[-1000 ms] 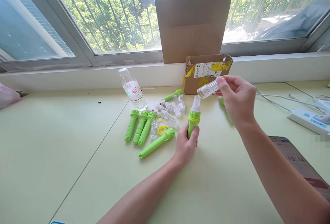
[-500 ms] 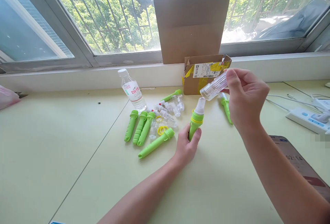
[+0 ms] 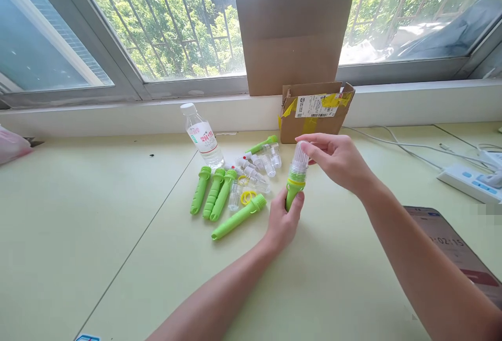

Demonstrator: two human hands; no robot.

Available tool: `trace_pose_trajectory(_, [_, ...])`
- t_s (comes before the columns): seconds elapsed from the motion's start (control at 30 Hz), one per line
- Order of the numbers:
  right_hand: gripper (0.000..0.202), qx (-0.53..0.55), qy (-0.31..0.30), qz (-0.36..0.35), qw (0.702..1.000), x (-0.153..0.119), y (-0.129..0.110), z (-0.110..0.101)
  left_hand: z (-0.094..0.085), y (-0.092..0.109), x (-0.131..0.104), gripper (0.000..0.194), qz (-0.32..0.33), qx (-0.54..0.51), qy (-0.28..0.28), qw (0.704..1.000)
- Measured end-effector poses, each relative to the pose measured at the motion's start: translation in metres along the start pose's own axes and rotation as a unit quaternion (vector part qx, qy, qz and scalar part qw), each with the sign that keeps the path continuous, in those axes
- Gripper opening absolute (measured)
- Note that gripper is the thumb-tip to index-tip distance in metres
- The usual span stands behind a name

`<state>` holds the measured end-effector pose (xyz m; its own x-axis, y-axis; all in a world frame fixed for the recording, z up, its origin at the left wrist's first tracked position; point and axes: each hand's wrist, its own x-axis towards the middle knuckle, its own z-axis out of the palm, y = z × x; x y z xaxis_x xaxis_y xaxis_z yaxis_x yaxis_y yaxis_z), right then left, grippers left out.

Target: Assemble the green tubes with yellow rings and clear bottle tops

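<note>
My left hand (image 3: 284,217) is wrapped round a green ribbed handle (image 3: 295,193), held upright and slightly tilted, with a yellow ring round its neck. Over the handle's threaded top sits a clear ridged cap (image 3: 300,159), and the fingers of my right hand (image 3: 335,159) grip its upper end. To the left lie several green handles (image 3: 238,217). Beside them are several clear caps (image 3: 234,196), small white pieces (image 3: 243,163) and yellow rings (image 3: 248,197).
A water bottle (image 3: 204,138) stands behind the handles. An open cardboard box (image 3: 309,116) is against the wall at the back. On the right are a phone (image 3: 451,247), a white power strip (image 3: 468,181) and cables (image 3: 408,146).
My right hand has moved down and left, bringing the clear cap onto the top of the green handle. It covered the white tip there. My left hand has barely moved.
</note>
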<state>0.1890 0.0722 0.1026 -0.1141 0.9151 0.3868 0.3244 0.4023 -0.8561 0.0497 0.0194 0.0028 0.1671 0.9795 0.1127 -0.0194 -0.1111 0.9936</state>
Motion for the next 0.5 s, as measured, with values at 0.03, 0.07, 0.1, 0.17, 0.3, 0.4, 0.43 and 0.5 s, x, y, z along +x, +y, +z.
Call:
trace_pose_trajectory(0.03, [0.025,0.007,-0.006,0.001,1.0,0.0,0.0,-0.001,-0.0002,-0.0003,0.0004,0.034,-0.002,-0.003,0.001,1.0])
trace_pose_trajectory(0.07, [0.025,0.015,-0.011,0.001,1.0,0.0,-0.0004,-0.0023,-0.0003,-0.0005,0.0007,0.034,-0.002,-0.005,0.0,1.0])
trace_pose_trajectory(0.1, [0.025,0.024,-0.016,0.004,1.0,0.0001,-0.001,-0.0036,-0.0005,-0.0007,0.0009,0.034,-0.003,-0.005,-0.003,1.0])
trace_pose_trajectory(0.17, [0.025,0.035,-0.023,0.013,0.999,0.0001,-0.0029,-0.006,-0.0008,-0.0011,0.0012,0.034,-0.004,-0.004,-0.007,1.0])
trace_pose_trajectory(0.3, [0.027,0.027,-0.018,0.036,0.999,0.0001,-0.0054,-0.0079,-0.0011,-0.0014,0.0009,0.033,-0.008,0.002,-0.011,1.0])
trace_pose_trajectory(0.4, [0.03,0.031,-0.002,0.047,0.998,-0.0001,-0.0048,-0.0062,-0.0005,-0.0014,0.0001,0.033,-0.009,0.001,-0.017,1.0])
trace_pose_trajectory(0.43, [0.032,0.037,0.002,0.05,0.998,-0.0004,-0.0045,-0.0053,-0.0002,-0.0015,-0.0002,0.033,-0.008,0.001,-0.017,1.0])
trace_pose_trajectory(0.5, [0.034,0.052,0.005,0.054,0.997,-0.0013,-0.0045,-0.0032,0.0003,-0.0016,-0.0007,0.033,-0.007,0.004,-0.015,1.0])
